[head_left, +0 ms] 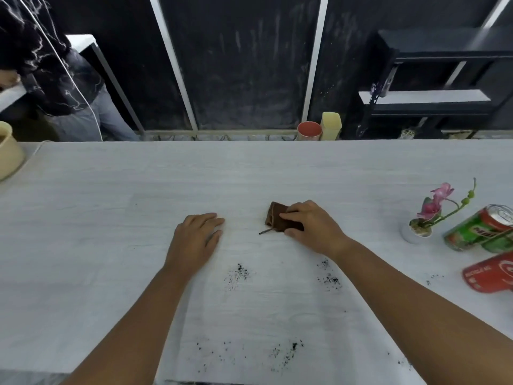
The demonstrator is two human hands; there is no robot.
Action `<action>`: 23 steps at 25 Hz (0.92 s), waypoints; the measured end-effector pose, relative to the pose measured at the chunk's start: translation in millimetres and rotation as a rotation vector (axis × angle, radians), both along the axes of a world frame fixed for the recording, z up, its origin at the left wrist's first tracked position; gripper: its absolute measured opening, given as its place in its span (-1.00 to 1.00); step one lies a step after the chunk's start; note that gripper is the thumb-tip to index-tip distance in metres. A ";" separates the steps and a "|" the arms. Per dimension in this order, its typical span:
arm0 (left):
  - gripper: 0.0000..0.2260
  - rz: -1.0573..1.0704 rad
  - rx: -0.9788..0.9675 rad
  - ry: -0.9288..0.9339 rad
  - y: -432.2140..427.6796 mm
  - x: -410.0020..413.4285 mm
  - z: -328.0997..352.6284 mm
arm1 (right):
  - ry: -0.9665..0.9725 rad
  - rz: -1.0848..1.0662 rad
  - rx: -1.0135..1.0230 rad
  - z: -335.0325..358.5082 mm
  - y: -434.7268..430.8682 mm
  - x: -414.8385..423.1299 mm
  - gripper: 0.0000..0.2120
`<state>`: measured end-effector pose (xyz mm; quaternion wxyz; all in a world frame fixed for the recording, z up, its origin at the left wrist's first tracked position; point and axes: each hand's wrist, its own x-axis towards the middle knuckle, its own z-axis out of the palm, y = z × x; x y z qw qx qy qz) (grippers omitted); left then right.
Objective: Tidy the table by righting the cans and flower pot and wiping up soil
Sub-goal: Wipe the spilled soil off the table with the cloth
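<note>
Grips brown cloth (277, 218) with right hand (313, 229) at middle of desk (111, 218); rests left hand (194, 240) flat, fingers straight, nearby. Soil (238, 273) toward near edge; cans (477, 232), flower pot (413, 236) by right edge.

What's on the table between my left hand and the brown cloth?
Head view: just a small dark twig beside the cloth; bare table from there to the left hand.

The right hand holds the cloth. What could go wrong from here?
1. The soil lies in scattered patches; a hasty wipe with the cloth may smear it over the white table or push it off the near edge.
2. A wide stroke of the right hand rightward may knock the flower pot or green can.
</note>
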<state>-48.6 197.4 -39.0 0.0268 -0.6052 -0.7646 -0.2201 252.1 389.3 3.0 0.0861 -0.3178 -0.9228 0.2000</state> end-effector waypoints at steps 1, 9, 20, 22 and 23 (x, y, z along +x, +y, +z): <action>-0.67 0.001 0.007 -0.011 -5.4 -0.2 -3.4 | 0.012 -0.014 0.002 -1.3 -3.4 0.1 -0.61; -0.68 0.039 0.018 -0.074 -8.2 -0.2 -4.2 | 0.104 -0.013 0.050 1.2 -98.8 27.6 -0.72; -0.70 -0.010 0.011 -0.154 -42.5 -0.2 -5.4 | 0.224 -0.198 0.137 29.9 -51.2 31.0 -0.71; -0.70 0.001 0.027 -0.146 -61.6 -2.8 -9.9 | 0.130 -0.253 0.120 31.7 -10.9 27.4 -0.71; -0.69 0.008 0.033 -0.144 -68.5 -3.4 -11.8 | 0.065 -0.259 0.099 28.1 1.7 27.5 -0.70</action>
